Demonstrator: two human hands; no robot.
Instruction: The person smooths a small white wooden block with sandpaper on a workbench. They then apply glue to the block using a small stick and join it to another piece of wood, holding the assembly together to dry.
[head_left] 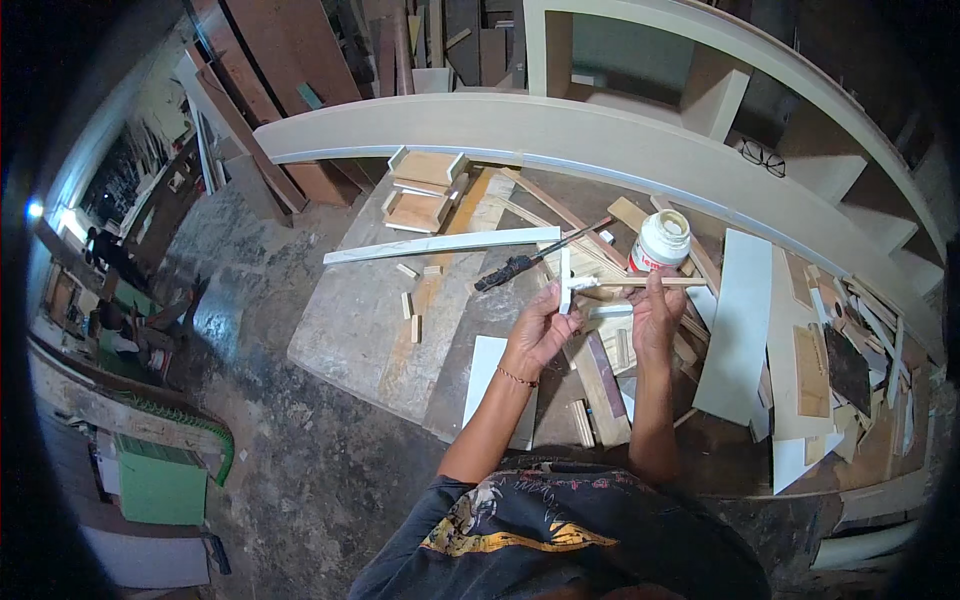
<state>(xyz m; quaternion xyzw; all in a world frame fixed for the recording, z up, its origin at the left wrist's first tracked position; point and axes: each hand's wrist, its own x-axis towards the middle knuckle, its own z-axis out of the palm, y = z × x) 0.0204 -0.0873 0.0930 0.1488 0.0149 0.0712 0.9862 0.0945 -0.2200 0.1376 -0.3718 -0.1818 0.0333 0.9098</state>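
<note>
My left hand (541, 328) grips a narrow white strip of wood (565, 268) upright between its fingers. In my right hand (655, 325) is a thin wooden stick (686, 282), held level, with a white smear on its left end. That end meets the white strip or lies right beside it; I cannot tell which. Just beyond my right hand stands a white jar (661, 245) with red lettering, its top uncovered. Wood pieces lie under both hands on the worktable (380, 330).
Two small wooden tray-like pieces (427, 167) sit at the table's far left. Nearer are a long white strip (440, 246), small blocks (416, 328) and a black-handled tool (510, 271). A white board (735, 325) and offcuts lie right. Behind rises a pale shelf frame (500, 125) holding eyeglasses (763, 157).
</note>
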